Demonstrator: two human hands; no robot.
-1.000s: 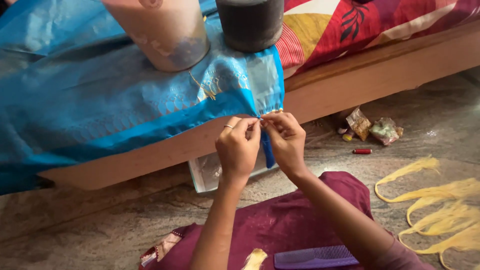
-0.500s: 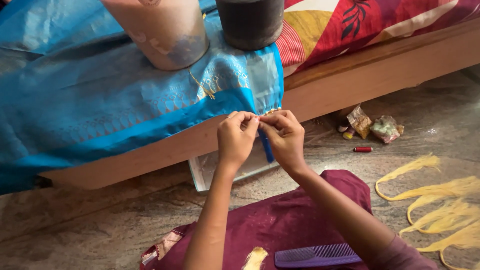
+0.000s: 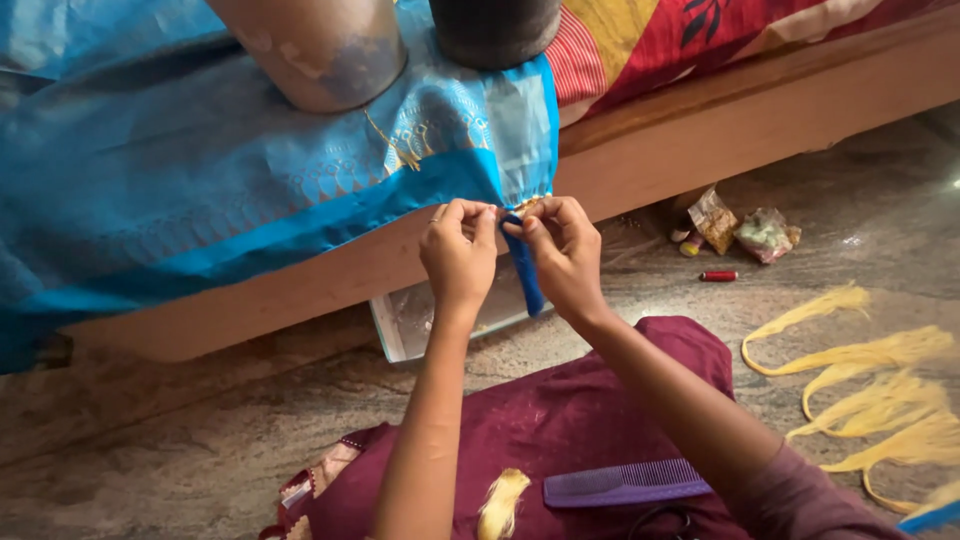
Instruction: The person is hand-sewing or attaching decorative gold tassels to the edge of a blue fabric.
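At the blue cloth's (image 3: 250,190) corner, both hands (image 3: 510,245) meet, fingertips seemingly pinching its fringe (image 3: 527,275).

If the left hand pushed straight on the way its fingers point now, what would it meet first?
The left hand points up and away, at the blue cloth's edge it is already pinching. Just beyond lies the wooden bed rail, probably next, though depth is hard to judge.

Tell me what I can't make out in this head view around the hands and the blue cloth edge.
- What the left hand and right hand pinch at the blue cloth edge: hidden by the fingertips, too small.
- Two vessels on the cloth: tops cut off by the upper frame edge.
- Small packets by the wooden frame: too small to identify.
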